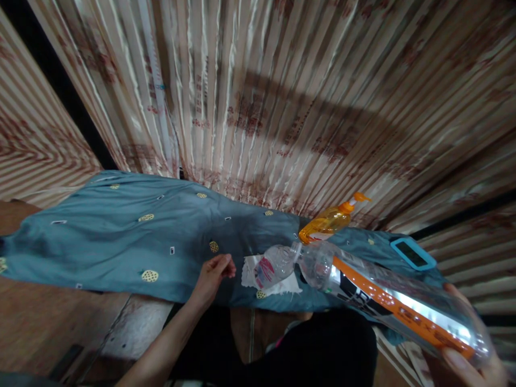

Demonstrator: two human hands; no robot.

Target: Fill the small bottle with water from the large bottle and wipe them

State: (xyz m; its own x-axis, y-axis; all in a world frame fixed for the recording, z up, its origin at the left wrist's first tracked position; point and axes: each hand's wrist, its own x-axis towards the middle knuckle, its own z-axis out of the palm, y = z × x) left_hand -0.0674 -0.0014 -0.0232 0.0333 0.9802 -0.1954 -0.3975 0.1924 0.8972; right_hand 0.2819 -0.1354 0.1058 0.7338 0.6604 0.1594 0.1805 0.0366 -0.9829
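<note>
At the lower right, my right hand (470,357) is wrapped round the base end of a large clear plastic bottle (374,290) with an orange and black label. The bottle is tilted, its neck pointing left. Its mouth is close to the neck of a small clear plastic bottle (272,266) with a pinkish label; whether the two touch I cannot tell. White paper (288,285) lies under the small bottle. Left of it, my left hand (215,271) hovers over the cloth with its fingers curled together. Anything inside those fingers is hidden.
A teal cloth with pineapple prints (177,226) covers the narrow table. Behind the small bottle stands an orange pump bottle (326,223). A light-blue framed device with a dark screen (413,252) lies at the right. Striped curtains (258,107) hang along the far side.
</note>
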